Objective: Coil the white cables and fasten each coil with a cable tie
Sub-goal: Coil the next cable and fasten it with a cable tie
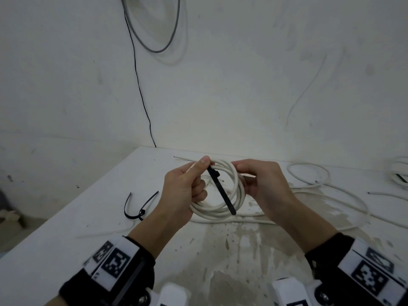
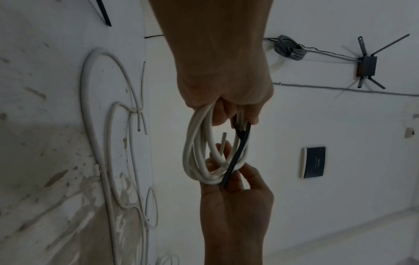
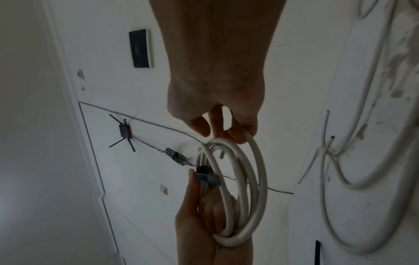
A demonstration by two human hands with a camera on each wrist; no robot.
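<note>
White cable coil (image 1: 223,191): several loops, held in the air above the table (image 1: 66,239) between both hands, its ring facing up toward the person; left hand (image 1: 185,191) nearer the tie, right hand (image 1: 262,184) on the opposite rim.
Table: white, stained toward the near edge; bears what follows.
Loose white cables (image 1: 309,173): uncoiled, lying on the table to the right of and under the held coil, well apart from the hands; still to be wound.
Left hand: fingers curled through the coil's left side, thumb and forefinger pinching the cable tie at its head.
Right hand: fingertips (image 3: 235,136) pinching the coil's right rim, steadying it.
Black cable tie (image 1: 221,192): looped round the coil's strands at the upper left, head at the left thumb; free tail runs across the ring's opening, down and right toward the person. Judged: the tail's long axis points at the right hand's side, so pulling it tight falls to that hand once it lets go of the rim.
Spare cable ties (image 1: 139,206): black, curved, on the table left of the left hand, untouched.
</note>
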